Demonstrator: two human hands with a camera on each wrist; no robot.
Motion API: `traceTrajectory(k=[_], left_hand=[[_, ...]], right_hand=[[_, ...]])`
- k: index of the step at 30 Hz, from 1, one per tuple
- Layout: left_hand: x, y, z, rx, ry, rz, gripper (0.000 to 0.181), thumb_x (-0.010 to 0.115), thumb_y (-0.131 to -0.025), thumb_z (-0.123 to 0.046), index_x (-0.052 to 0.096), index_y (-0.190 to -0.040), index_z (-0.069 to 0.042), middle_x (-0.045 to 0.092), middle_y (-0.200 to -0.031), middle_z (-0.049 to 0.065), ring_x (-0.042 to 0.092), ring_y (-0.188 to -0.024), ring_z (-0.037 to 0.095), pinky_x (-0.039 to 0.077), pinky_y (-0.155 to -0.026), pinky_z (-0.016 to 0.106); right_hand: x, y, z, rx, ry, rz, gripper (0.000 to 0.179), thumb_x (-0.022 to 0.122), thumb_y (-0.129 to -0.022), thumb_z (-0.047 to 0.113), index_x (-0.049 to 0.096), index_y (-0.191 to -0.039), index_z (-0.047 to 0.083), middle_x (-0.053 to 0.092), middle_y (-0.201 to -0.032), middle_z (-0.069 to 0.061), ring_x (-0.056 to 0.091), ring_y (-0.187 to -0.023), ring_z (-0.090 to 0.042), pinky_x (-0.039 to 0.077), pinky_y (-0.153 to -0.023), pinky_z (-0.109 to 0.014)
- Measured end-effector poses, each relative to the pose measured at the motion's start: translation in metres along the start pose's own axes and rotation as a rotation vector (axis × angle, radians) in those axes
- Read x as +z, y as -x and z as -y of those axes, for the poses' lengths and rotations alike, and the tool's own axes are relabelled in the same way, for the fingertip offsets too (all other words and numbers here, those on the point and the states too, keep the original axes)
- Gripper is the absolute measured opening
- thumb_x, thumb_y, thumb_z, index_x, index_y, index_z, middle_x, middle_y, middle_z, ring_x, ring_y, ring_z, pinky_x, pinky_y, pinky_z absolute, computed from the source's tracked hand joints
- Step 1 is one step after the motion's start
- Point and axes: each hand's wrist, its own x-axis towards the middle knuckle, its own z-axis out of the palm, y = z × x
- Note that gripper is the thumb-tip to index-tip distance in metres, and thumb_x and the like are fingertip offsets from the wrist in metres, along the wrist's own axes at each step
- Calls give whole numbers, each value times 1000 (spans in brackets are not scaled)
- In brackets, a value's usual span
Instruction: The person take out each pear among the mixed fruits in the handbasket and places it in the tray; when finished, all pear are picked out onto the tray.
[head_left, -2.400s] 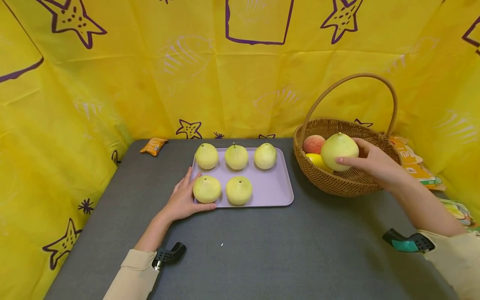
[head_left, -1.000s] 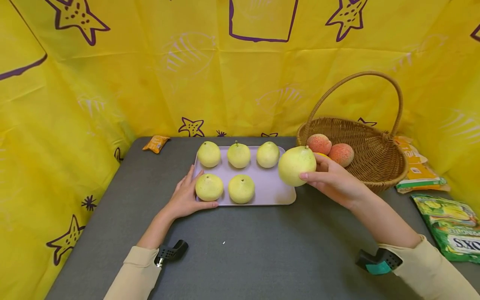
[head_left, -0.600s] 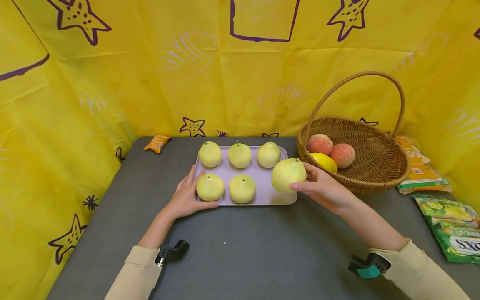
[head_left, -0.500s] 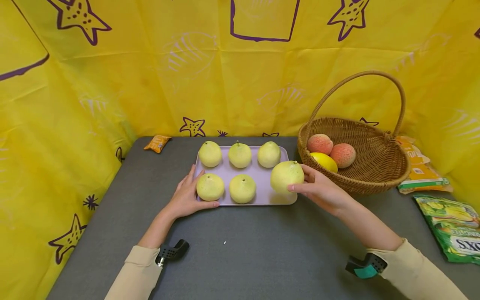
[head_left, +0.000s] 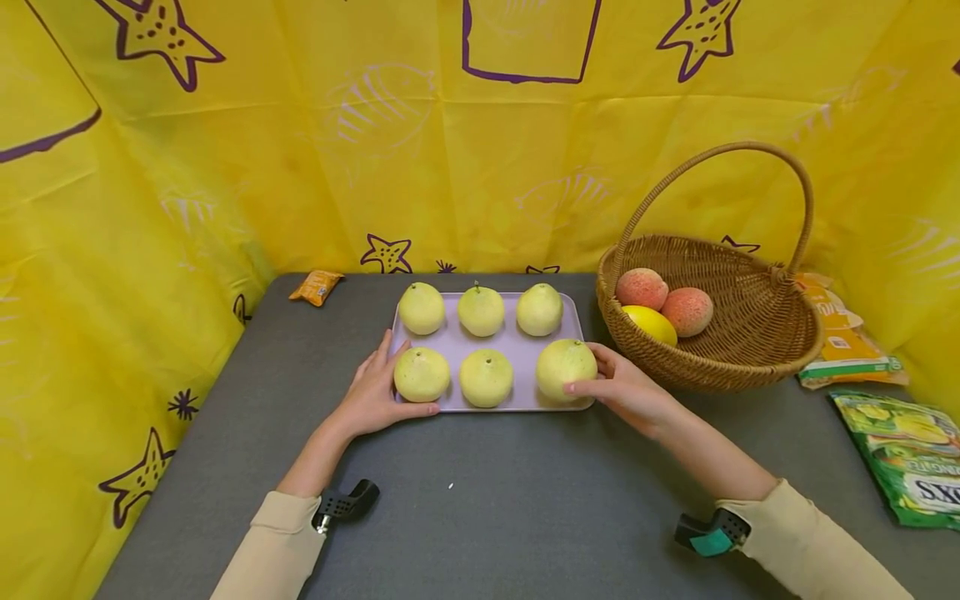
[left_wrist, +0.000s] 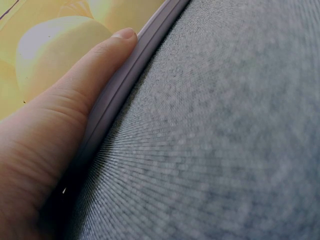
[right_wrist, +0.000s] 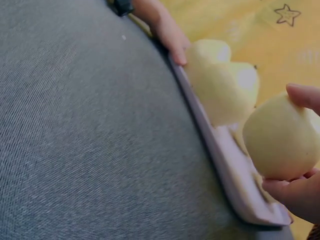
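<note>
My right hand (head_left: 630, 392) holds a pale yellow-green pomelo (head_left: 564, 369) over the near right corner of the lilac tray (head_left: 525, 354). Its thumb and fingers grip the fruit from the right. In the right wrist view this pomelo (right_wrist: 282, 137) appears slightly above the tray surface. Several similar pomelos (head_left: 486, 377) stand on the tray, three of them in the back row. My left hand (head_left: 367, 396) rests at the tray's near left corner, fingers along the left side. In the left wrist view, its straight thumb (left_wrist: 85, 75) lies against the tray's rim (left_wrist: 160, 30).
A wicker basket (head_left: 720, 371) with a tall handle stands to the right, holding two peaches (head_left: 687, 312) and a yellow fruit (head_left: 650, 325). Beyond it lie an orange packet (head_left: 836, 333) and a green bag (head_left: 900, 458). A small orange packet (head_left: 317, 287) lies at the back left.
My right hand has carried the pomelo leftward out of the basket and lowered it over the tray's near right corner. The left hand stays at the tray.
</note>
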Motion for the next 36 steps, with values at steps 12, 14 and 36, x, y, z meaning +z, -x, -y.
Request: traceTrajectory(k=[12, 14, 36], left_hand=[[1, 0, -1, -3, 4, 2, 122, 80, -65, -64, 20, -157, -11, -6, -162, 18, 8, -142, 49, 11, -106, 69], [1, 0, -1, -3, 5, 1, 122, 80, -66, -64, 20, -157, -11, -6, -162, 18, 8, -142, 49, 11, -106, 69], [0, 0, 0, -7, -4, 4, 123, 80, -65, -66, 19, -157, -12, -7, -162, 17, 7, -143, 47, 10, -108, 67]], right_hand=[[3, -11, -22, 0, 142, -90, 75, 78, -81, 10, 36, -142, 2, 48, -134, -17, 54, -111, -21, 44, -90, -25], [3, -11, -24, -12, 171, -101, 76, 79, -81, 11, 36, -142, 2, 47, -136, -17, 53, -114, -23, 44, -90, -24], [4, -7, -19, -100, 419, -61, 86, 81, -81, 21, 29, -147, 4, 43, -142, -17, 47, -126, -31, 40, -102, -46]])
